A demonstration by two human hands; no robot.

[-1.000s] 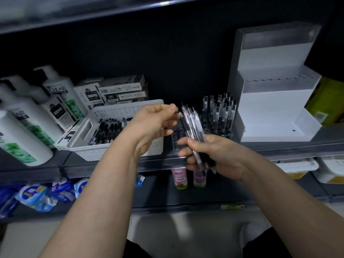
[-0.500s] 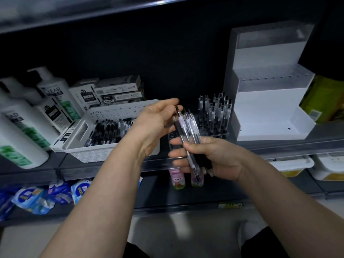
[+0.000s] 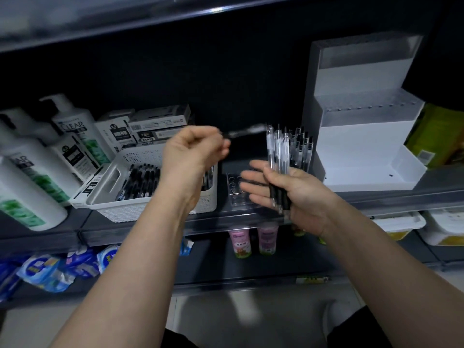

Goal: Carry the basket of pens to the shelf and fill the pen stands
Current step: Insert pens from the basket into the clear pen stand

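A white perforated basket [image 3: 160, 208] of black pens sits on the dark shelf, left of centre. My left hand [image 3: 193, 154] is raised in front of it and pinches a single pen [image 3: 247, 131], blurred and pointing right. Over the shelf edge, my right hand [image 3: 288, 197] holds a bunch of clear pens [image 3: 277, 159] upright against its palm, fingers spread. A clear pen stand [image 3: 234, 194] with holes lies on the shelf between my hands. Behind the bunch, more pens stand upright in the stand [image 3: 302, 149].
A tall white stepped display stand [image 3: 361, 136] stands at the right. Shampoo bottles [image 3: 32, 177] and small boxes [image 3: 150, 126] crowd the left. Below are pink bottles [image 3: 253, 241], blue packets [image 3: 50, 270] and white tubs [image 3: 444, 229].
My left hand has pulled one pen out of the bunch and lifted it up and away to the left. The right hand's fingers have loosened and spread; the bunch now stands more upright.
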